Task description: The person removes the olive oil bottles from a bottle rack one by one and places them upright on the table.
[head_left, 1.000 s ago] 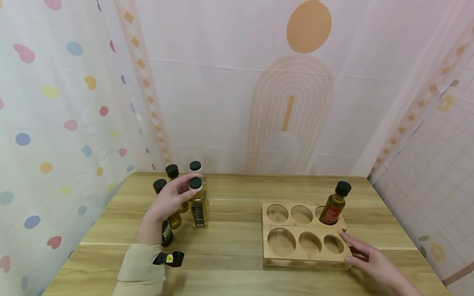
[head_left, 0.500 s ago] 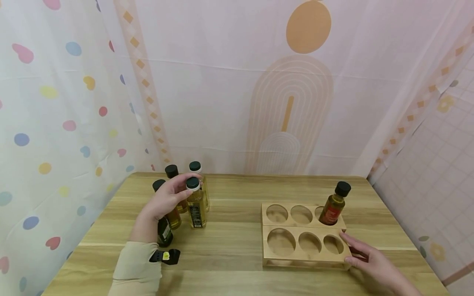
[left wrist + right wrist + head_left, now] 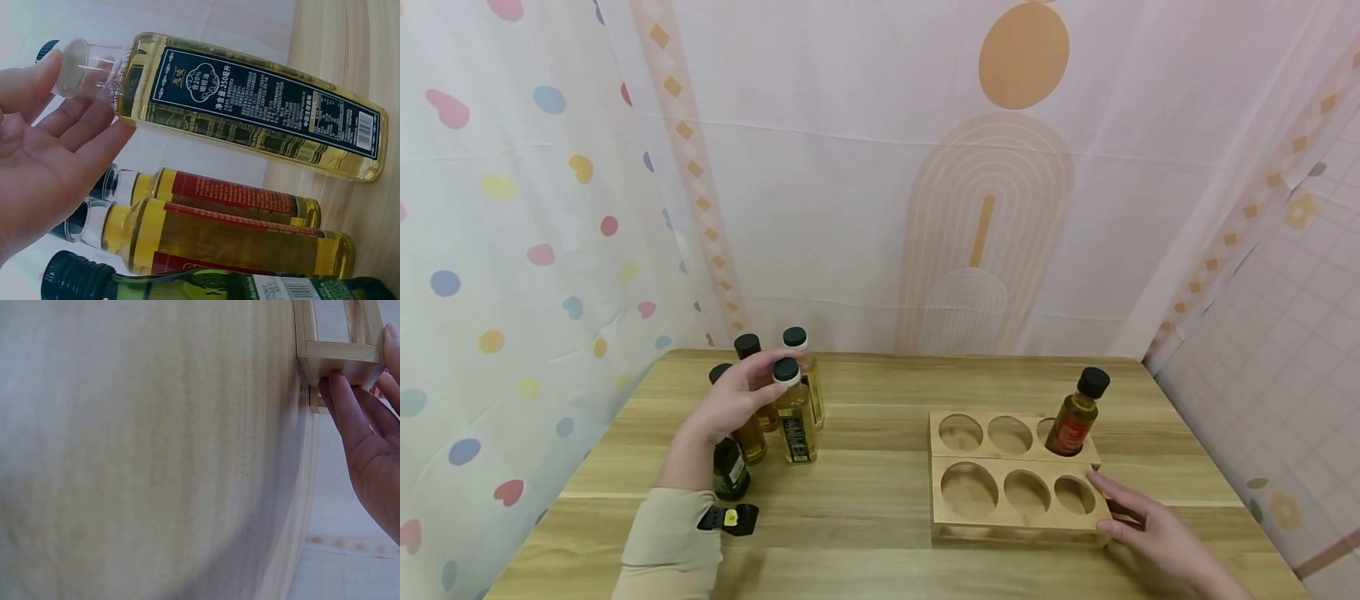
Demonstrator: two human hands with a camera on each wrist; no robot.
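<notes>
In the head view my left hand (image 3: 741, 400) holds a clear square bottle of pale yellow oil (image 3: 796, 425) by its neck, below the dark green cap. The left wrist view shows thumb and fingers around that neck, and a dark printed label. Right beside it is a similar green-capped bottle (image 3: 812, 392). My right hand (image 3: 1157, 529) grips the right end of a two-step wooden rack (image 3: 985, 529), fingers against its end face (image 3: 344, 369) and thumb by the front corner. A small black-capped bottle with a red label (image 3: 1071, 425) stands tilted in the back right hole.
Left of the held bottle stand two amber oil bottles with red labels (image 3: 234, 194) (image 3: 250, 240) and a dark green bottle (image 3: 732, 475), partly behind my left arm. The rack's other round holes hold nothing. A patterned curtain (image 3: 850, 208) hangs behind the wooden table (image 3: 865, 517).
My left hand and the pale oil bottle have shifted slightly left, closer to the other bottles. My right hand and the rack have stayed in place.
</notes>
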